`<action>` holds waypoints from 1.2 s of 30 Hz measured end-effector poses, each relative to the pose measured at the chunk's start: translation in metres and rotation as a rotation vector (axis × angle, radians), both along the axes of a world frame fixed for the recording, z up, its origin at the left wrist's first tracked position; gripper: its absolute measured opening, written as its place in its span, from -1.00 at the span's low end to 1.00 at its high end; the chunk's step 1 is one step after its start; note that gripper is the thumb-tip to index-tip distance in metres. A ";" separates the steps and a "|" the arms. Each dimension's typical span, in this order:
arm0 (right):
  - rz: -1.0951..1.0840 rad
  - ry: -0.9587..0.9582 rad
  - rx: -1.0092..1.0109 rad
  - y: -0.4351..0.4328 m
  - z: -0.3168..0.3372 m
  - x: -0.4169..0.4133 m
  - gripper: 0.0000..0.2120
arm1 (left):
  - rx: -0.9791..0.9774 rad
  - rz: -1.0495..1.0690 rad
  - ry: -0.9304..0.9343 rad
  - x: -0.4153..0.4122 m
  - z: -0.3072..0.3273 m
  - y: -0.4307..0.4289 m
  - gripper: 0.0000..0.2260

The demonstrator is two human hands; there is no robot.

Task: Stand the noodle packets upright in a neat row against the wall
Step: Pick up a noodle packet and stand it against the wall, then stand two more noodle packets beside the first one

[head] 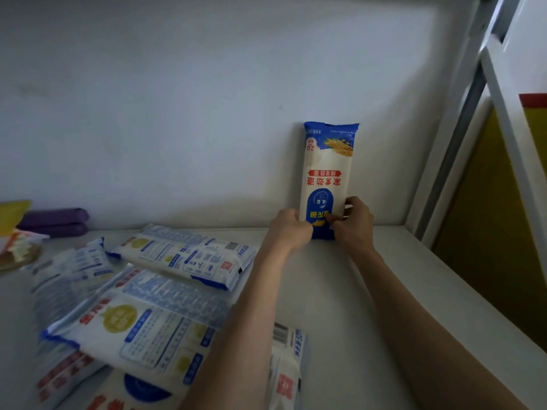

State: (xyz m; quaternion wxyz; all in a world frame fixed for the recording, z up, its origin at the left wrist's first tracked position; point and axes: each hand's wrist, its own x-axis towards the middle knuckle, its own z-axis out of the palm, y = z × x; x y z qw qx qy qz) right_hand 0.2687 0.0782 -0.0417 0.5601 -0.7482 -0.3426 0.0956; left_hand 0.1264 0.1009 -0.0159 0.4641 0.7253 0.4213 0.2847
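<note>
Nearest, a loose heap of flat packets [133,327] lies on the smooth white table [355,291]. They are long, soft-edged pillows of glossy plastic film, white with blue ends and red and yellow labels. At least five overlap at angles; the blurred ones on the left make an exact count uncertain. Two bare forearms reach over them.

Farther on, the left hand [291,229] and right hand [353,223] each curl around a lower side edge of the one upright packet [327,176], gripping it between them. It stands on its end on the table, its back against the matte white wall [177,113], with its print upside down and its crimped blue top edge uppermost.

At the far left, two rounded purple blocks [54,221] sit stacked by the wall.
</note>
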 end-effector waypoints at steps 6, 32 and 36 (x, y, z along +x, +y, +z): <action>0.025 -0.073 -0.265 -0.031 0.033 -0.036 -0.50 | 0.067 0.113 -0.073 -0.032 0.033 0.004 -0.69; 1.044 -0.278 -0.643 -0.056 0.052 -0.123 -0.54 | -0.095 0.103 0.453 -0.180 0.052 0.023 -0.57; 0.881 -0.167 -0.509 -0.059 0.047 -0.088 -0.73 | -0.194 0.084 0.268 -0.173 0.045 0.018 -0.76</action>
